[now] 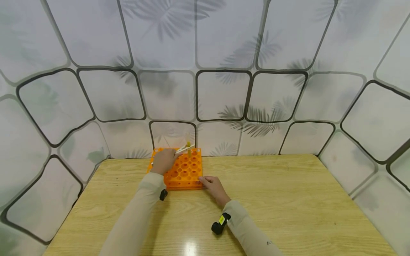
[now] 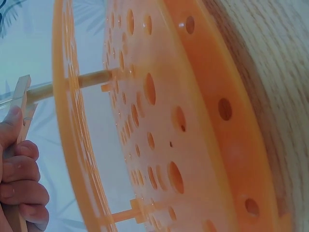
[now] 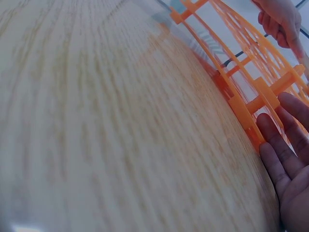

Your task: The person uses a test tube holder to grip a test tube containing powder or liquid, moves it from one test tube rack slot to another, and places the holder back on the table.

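Observation:
An orange test tube rack (image 1: 184,185) with many round holes stands at the back of the table. My left hand (image 1: 164,161) reaches over its left part and grips a wooden test tube holder (image 1: 180,150), fingers curled round the handle in the left wrist view. The holder's jaws are at a test tube (image 1: 189,153) with yellowish contents, upright in the rack's back right area. In the left wrist view the tube (image 2: 94,79) passes through the upper plate. My right hand (image 1: 216,187) touches the rack's front right corner, its fingers (image 3: 275,128) nearly straight against the side.
The wooden table (image 1: 272,192) extends to the right and in front of the rack. A patterned cloth wall (image 1: 221,96) rises close behind the rack and along both sides. A black wrist camera (image 1: 219,224) is strapped to my right sleeve.

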The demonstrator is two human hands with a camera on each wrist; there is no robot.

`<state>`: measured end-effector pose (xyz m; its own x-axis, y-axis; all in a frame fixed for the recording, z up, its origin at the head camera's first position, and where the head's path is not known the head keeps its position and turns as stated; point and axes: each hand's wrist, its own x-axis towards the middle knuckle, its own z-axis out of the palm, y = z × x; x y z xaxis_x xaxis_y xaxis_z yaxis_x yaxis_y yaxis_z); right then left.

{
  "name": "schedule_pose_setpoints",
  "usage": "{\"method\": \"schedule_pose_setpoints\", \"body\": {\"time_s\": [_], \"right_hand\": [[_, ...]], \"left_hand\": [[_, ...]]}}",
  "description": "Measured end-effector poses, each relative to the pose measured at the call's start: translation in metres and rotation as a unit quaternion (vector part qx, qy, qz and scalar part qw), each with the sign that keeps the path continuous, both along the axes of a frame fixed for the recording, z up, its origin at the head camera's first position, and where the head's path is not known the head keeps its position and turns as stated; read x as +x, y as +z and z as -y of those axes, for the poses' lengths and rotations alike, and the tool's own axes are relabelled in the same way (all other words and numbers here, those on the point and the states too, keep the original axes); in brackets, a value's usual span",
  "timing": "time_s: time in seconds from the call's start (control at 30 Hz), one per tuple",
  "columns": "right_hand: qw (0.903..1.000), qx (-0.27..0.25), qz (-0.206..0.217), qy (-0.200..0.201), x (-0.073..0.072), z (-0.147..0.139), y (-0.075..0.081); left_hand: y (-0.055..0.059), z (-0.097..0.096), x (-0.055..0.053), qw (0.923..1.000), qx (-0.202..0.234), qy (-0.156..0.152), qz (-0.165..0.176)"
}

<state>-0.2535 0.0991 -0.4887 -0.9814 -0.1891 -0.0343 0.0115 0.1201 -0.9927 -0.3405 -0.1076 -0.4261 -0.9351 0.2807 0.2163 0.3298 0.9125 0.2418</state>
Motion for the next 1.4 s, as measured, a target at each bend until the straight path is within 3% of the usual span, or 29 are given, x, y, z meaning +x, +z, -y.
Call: {"method": "schedule_pose_setpoints", "body": {"time_s": [0.83,1.2,1.4], "right_hand": [[0.9999,0.014,-0.005,-0.003,0.003,0.001,0.005],[1.0,0.002,0.001,-0.004,0.003,0.0,0.002],[0.9999,0.003,-0.006,-0.007,-0.005,0.0,-0.009]], "left_hand": [[0.007,0.0,-0.001,0.9998,0.018,-0.009,-0.001],[0.011,0.0,-0.001,0.9998,0.015,-0.011,-0.002],[0.009,0.0,-0.005,0.9998,0.009,-0.005,-0.019]]}}
